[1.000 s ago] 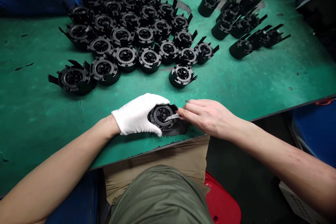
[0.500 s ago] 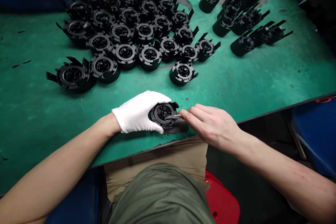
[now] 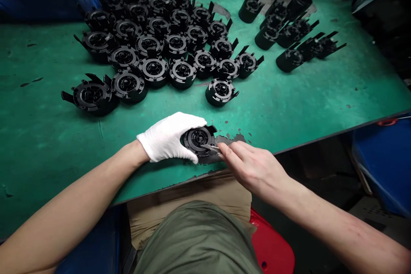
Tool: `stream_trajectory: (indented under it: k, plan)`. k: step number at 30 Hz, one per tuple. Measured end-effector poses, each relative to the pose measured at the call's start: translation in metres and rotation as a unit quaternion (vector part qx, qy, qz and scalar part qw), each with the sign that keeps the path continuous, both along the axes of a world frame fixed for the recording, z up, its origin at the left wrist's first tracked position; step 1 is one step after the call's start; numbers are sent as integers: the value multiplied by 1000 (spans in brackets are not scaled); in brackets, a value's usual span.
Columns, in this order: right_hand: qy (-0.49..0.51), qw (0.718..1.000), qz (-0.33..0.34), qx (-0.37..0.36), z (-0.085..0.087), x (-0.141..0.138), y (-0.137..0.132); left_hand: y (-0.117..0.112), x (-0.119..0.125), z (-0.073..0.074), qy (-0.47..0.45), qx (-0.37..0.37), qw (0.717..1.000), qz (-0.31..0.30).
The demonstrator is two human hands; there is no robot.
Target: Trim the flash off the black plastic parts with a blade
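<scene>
Two hands meet at the near edge of the table [image 3: 305, 94]. The left hand [image 3: 168, 137] — in a white glove — curls around a round black part [image 3: 198, 139], pinning it to the table. The right hand [image 3: 253, 165], bare, pinches a thin blade [image 3: 210, 147], whose tip rests on the part's face. Beyond stand rows of like parts [image 3: 160, 47]; a smaller group [image 3: 289, 30] lies tipped over, far right.

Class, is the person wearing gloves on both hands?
No, only the left hand wears a white glove; the right hand is bare.
</scene>
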State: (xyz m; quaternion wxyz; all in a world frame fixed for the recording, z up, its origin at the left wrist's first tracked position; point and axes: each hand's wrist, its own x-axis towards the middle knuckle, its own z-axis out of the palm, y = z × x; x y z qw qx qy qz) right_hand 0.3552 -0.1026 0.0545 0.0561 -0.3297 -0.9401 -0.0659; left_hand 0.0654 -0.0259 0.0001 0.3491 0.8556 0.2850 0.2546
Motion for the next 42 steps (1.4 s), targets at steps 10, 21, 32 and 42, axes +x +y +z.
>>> stream_trajectory:
  k: [10, 21, 32, 42]
  plan:
    - [197, 965, -126, -117, -4, 12, -13, -11, 2, 2, 25, 166, 982, 81]
    - [123, 979, -153, -57, -17, 3, -22, -13, 7, 3, -85, 137, 979, 125]
    - [64, 982, -177, -17, -17, 0, -21, -18, 16, -2, -60, 89, 992, 60]
    - [98, 976, -187, -53, -19, 0, -24, -17, 14, -2, -63, 73, 994, 56]
